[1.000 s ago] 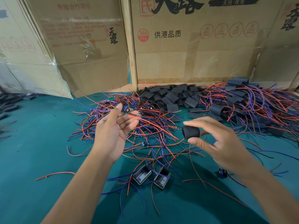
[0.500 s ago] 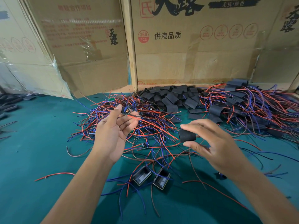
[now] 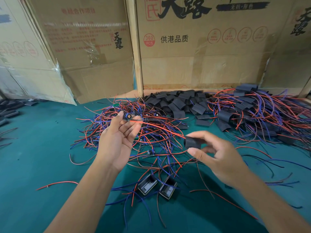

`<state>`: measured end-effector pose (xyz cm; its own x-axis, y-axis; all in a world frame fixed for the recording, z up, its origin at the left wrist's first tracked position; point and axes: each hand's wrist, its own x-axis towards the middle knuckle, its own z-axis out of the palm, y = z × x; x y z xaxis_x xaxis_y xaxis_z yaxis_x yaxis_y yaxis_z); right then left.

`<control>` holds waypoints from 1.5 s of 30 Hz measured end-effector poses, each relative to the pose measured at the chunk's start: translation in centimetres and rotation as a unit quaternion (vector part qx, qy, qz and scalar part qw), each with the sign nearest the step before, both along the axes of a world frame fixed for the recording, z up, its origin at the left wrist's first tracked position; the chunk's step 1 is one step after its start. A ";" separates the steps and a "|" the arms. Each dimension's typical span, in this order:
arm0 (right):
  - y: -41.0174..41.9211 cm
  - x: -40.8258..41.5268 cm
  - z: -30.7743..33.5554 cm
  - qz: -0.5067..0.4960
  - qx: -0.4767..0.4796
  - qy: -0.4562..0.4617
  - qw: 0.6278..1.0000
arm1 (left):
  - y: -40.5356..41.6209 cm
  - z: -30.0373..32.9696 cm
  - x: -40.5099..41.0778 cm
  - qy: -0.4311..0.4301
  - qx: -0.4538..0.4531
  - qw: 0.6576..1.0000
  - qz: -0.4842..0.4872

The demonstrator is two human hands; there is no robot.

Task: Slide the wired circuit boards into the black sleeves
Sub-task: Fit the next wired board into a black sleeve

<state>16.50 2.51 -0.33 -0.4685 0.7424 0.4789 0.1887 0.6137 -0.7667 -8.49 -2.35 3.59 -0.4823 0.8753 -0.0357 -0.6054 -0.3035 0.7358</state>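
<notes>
My left hand (image 3: 117, 140) pinches a small wired circuit board (image 3: 128, 117) between thumb and fingertips, held above the tangle. Its red wire runs right toward a black sleeve (image 3: 192, 142). My right hand (image 3: 217, 157) holds that sleeve between thumb and fingers, its opening turned toward the wire's end. The wire tip lies at the sleeve's left edge; I cannot tell if it is inside.
A tangle of red and blue wired boards (image 3: 151, 135) covers the green table (image 3: 38, 158) under my hands. Empty black sleeves (image 3: 178, 105) are heaped behind it, with sleeved boards (image 3: 252, 115) piled at the right. Two small black housings (image 3: 156, 185) lie near me. Cardboard boxes (image 3: 202, 47) wall the back.
My right hand has carried the sleeve leftward and a little lower, closer to the red wire's end. My left hand still holds the board in nearly the same place.
</notes>
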 end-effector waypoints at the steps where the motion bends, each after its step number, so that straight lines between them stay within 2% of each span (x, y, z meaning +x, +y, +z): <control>1: -0.1 -0.2 -0.1 -0.005 0.010 0.001 1.000 | 0.0 0.0 0.0 -0.004 0.000 1.000 0.003; 4: -1.0 -1.0 -0.8 -0.054 0.034 0.045 0.997 | 0.0 0.1 0.1 -0.008 0.006 1.000 0.011; 9: -2.2 -2.2 -1.3 -0.157 0.104 0.045 0.981 | -0.1 0.1 0.5 -0.002 0.015 1.000 0.008; 27: -2.1 -1.8 -1.1 -0.214 0.135 0.064 0.965 | -0.1 0.2 1.0 0.017 0.009 1.000 0.006; 38: -1.8 -1.5 -1.0 -0.212 0.188 0.024 0.959 | 0.0 -0.3 1.3 0.053 0.007 0.998 -0.013; 42: -1.3 -1.4 -0.8 -0.216 0.247 -0.026 0.944 | -0.2 -0.7 2.7 0.083 0.006 0.995 -0.055; 45: -0.9 -1.3 -0.7 -0.248 0.297 -0.100 0.917 | -0.3 -1.3 4.1 0.084 0.002 0.991 -0.108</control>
